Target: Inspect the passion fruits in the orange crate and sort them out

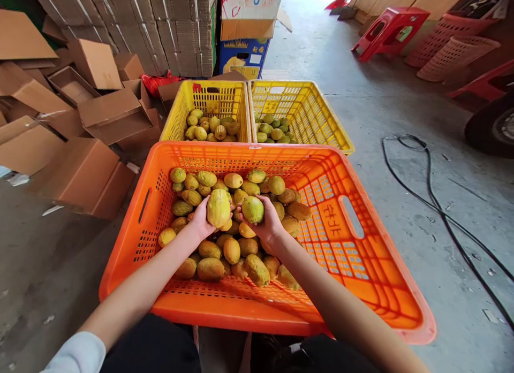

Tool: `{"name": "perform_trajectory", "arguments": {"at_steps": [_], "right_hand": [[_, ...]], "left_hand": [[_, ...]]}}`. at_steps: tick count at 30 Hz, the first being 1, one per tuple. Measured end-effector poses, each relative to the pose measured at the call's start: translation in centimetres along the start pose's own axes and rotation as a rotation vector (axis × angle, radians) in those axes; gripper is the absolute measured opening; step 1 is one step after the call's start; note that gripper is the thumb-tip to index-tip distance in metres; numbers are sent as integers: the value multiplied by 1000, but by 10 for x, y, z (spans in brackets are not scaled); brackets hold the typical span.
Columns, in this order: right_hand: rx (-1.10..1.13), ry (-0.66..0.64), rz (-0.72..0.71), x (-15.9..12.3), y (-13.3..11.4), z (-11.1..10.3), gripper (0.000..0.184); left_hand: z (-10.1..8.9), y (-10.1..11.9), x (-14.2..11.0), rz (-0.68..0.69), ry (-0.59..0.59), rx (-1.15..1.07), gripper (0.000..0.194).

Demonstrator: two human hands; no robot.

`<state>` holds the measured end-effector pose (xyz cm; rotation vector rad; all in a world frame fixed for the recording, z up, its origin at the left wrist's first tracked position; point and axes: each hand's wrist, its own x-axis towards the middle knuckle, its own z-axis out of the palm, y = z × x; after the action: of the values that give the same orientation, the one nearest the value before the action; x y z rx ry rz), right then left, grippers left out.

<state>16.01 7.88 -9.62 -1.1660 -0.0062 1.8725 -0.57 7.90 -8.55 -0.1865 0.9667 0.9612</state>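
Note:
My left hand is closed around a large oval yellow-green fruit. In my right hand sits a smaller, rounder green fruit, with the fingers curled about it. Both hands are side by side above the middle of a large orange plastic crate. Many oval fruits lie loose in it, mostly yellow to brownish, such as a wrinkled one near the front. The exact kind of fruit I cannot tell.
Behind stand two yellow crates, each with greenish fruit inside. Opened cardboard boxes are heaped at left, before stacked flat cartons. A black cable snakes over the floor at right. Farther back are a red stool and pink baskets.

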Motion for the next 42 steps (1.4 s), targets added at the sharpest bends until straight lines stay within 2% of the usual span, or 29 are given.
{"name": "perform_trajectory", "arguments": {"at_steps": [7,12,16,20,24,28,31,36,42], "right_hand": [[-19,61,9,-5,0,4,14],[-110,29,-5,-8,4,3,15],[-124,-33,-71,-8,7,3,7],[-128,-67,-118,-7,9,1,13],[-74,-12,-88,-5,5,1,4],[-31,11,-14,-6,0,5,18],[11,5,11,-6,-1,7,28],[83,-22,22,-4,-3,6,30],[42,-9,79,-4,-4,4,33]], "left_hand": [[1,2,-4,4,35,78,48],[1,0,-3,58,10,119,26],[1,-4,-2,86,20,114,14],[0,-5,-1,85,12,69,24],[0,-4,0,45,-10,48,30],[-1,-3,1,25,57,66,29],[-1,-2,3,7,58,59,31],[0,-4,1,-4,32,59,35],[1,-6,-3,-11,27,46,34]]}}
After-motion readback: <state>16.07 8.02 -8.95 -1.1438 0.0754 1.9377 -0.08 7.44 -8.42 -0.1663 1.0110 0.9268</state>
